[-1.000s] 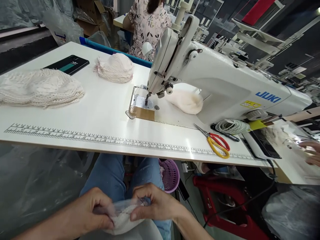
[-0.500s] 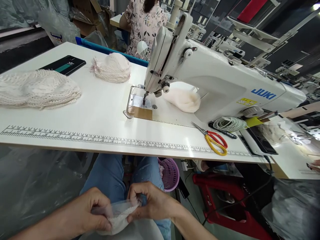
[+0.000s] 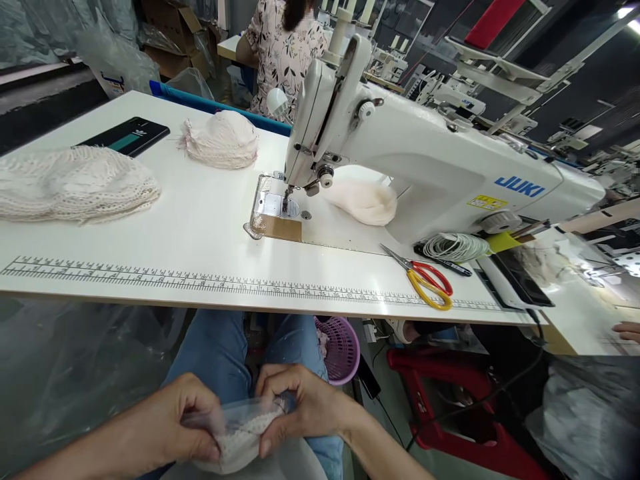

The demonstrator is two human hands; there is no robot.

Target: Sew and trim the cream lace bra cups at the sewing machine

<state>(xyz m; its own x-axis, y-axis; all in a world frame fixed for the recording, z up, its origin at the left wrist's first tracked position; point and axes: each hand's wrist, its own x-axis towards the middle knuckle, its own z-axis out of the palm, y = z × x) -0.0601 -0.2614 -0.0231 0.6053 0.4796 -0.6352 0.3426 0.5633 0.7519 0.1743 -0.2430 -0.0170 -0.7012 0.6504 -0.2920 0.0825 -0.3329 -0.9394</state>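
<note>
Over my lap, below the table edge, my left hand (image 3: pixel 187 423) pinches one side of a white piece of lace fabric (image 3: pixel 243 440) with a sheer layer. The fingers of my right hand (image 3: pixel 293 407) are closed on its other side. On the white table (image 3: pixel 200 233) above stands a white sewing machine (image 3: pixel 425 147), a cream fabric piece (image 3: pixel 370 202) lying under its arm. A stack of white lace pieces (image 3: pixel 75 183) rests at the left, and a smaller stack (image 3: pixel 223 139) lies behind the needle plate.
Scissors (image 3: pixel 425 280) and a coil of pale cord (image 3: pixel 457 247) lie at the table's right. A black phone (image 3: pixel 127 137) is at the left. Below are a purple basket (image 3: pixel 343 350) and a red stool (image 3: pixel 450 393). A person (image 3: pixel 287 53) sits behind the machine.
The fabric between my hands is turned slightly, showing more of its lace edge. My right thumb has shifted a little to the right. The view has moved slightly.
</note>
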